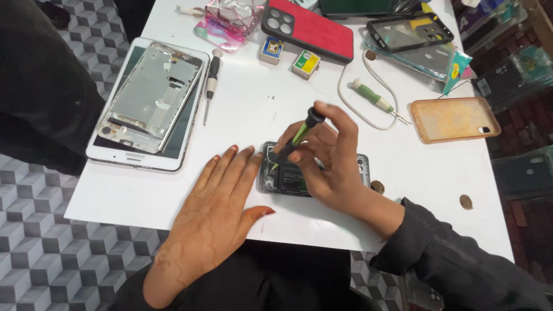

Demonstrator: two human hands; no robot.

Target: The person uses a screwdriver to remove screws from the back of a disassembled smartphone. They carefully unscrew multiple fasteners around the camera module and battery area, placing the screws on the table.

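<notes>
Right hand (328, 158): pinched around a green-and-black screwdriver (299, 135), forefinger capping the top, tip down on the opened phone (288, 175).
Left hand (216, 198): spread flat, palm down on the surface (144, 190), fingertips touching the phone's left edge.
Opened phone: back removed, lying flat near the surface's 6 o'clock edge, partly hidden under the right hand.
Tablet (147, 106): at 10 o'clock from the phone, with a silver frame (152, 95) lying on top.
Black-handled screwdriver (211, 80): just beside the tablet's right edge.
Red phone case (308, 29): at 12 o'clock, well apart.
Green-handled screwdriver (374, 98): at 1 o'clock, lying across a white cable (345, 101).
Tan phone case (455, 118): at 2 o'clock.
</notes>
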